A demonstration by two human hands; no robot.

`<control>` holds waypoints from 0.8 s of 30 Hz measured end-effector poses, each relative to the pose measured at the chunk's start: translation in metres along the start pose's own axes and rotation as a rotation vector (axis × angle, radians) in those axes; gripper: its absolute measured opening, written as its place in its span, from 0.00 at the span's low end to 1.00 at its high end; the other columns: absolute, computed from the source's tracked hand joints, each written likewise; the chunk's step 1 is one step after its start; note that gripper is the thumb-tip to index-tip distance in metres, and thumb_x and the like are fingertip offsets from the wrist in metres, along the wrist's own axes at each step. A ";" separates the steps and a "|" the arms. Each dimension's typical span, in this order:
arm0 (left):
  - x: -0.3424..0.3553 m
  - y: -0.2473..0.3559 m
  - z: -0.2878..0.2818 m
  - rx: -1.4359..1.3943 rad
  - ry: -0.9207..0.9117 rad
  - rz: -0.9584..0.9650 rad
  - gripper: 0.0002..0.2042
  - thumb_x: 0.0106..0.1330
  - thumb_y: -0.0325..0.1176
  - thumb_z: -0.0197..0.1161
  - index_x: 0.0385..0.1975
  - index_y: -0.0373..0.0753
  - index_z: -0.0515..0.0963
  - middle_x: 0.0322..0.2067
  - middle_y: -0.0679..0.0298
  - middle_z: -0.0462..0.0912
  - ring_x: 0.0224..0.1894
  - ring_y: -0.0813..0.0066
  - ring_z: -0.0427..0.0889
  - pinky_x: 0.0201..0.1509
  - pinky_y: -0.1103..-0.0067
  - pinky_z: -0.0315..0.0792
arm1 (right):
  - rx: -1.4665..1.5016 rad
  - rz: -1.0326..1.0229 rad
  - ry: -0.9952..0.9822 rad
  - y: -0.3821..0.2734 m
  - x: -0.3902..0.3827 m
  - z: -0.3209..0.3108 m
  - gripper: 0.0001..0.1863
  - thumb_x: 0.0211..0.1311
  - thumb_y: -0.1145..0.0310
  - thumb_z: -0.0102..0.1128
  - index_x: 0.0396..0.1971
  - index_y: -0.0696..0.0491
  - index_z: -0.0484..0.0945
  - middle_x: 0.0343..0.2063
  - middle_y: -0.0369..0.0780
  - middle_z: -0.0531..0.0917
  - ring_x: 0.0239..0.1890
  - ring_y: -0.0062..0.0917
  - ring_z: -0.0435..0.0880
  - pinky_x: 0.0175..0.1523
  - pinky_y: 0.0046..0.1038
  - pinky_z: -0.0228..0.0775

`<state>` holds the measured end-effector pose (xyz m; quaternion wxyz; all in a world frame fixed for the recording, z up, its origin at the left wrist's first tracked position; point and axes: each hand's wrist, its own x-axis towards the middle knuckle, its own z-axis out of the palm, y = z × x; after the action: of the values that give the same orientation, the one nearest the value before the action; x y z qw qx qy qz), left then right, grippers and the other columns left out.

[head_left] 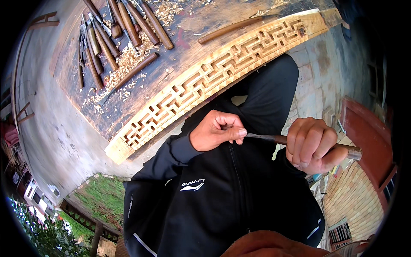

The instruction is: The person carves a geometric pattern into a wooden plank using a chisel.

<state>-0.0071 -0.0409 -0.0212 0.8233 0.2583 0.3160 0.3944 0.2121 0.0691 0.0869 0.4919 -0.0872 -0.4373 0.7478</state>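
My right hand (312, 145) is wrapped round the handle of a chisel (274, 138), held level over my lap with its metal blade pointing left. The thumb and fingertips of my left hand (218, 132) pinch the tip of that blade, partly hiding it. Beyond my hands, along the bench edge, lies a long, pale, curved board (222, 72) carved with a maze-like fretwork and a row of small notched triangles.
The dark, worn wooden bench (85, 111) holds many chisels and gouges (128, 25), a lone tool (132, 73) and wood shavings (128, 60). Another chisel (227, 31) lies behind the board. Concrete ground, grass (98, 192) and a red-brown panel (364, 132) surround me.
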 end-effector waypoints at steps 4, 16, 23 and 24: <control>-0.013 0.002 0.002 0.244 0.204 0.137 0.10 0.78 0.33 0.74 0.35 0.34 0.88 0.31 0.65 0.90 0.30 0.82 0.84 0.37 0.81 0.76 | 0.015 -0.019 -0.006 0.003 0.002 -0.001 0.34 0.90 0.38 0.40 0.23 0.48 0.65 0.19 0.38 0.83 0.11 0.18 0.76 0.16 0.19 0.66; -0.013 0.018 -0.003 1.247 0.353 1.022 0.24 0.63 0.36 0.82 0.58 0.31 0.88 0.29 0.63 0.89 0.19 0.77 0.78 0.21 0.78 0.67 | -0.388 -0.255 0.089 0.029 0.010 0.016 0.27 0.91 0.46 0.44 0.29 0.47 0.65 0.29 0.39 0.81 0.17 0.19 0.77 0.21 0.20 0.65; 0.019 0.022 -0.028 1.267 0.200 1.039 0.38 0.66 0.40 0.79 0.74 0.26 0.75 0.52 0.55 0.92 0.23 0.77 0.82 0.24 0.78 0.73 | -0.545 -0.257 -0.273 0.045 0.033 0.017 0.28 0.91 0.47 0.44 0.30 0.52 0.67 0.30 0.43 0.86 0.15 0.23 0.80 0.18 0.24 0.72; 0.020 0.019 -0.031 1.240 0.196 1.018 0.39 0.67 0.40 0.79 0.75 0.27 0.74 0.54 0.55 0.92 0.24 0.76 0.83 0.25 0.77 0.75 | -0.552 -0.254 -0.259 0.045 0.037 0.018 0.28 0.91 0.46 0.44 0.29 0.52 0.67 0.29 0.42 0.85 0.15 0.23 0.79 0.18 0.25 0.72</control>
<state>-0.0294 -0.0081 -0.0354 0.2181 0.7446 0.3915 0.4947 0.1536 0.0824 0.0757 0.4794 -0.0663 -0.6896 0.5387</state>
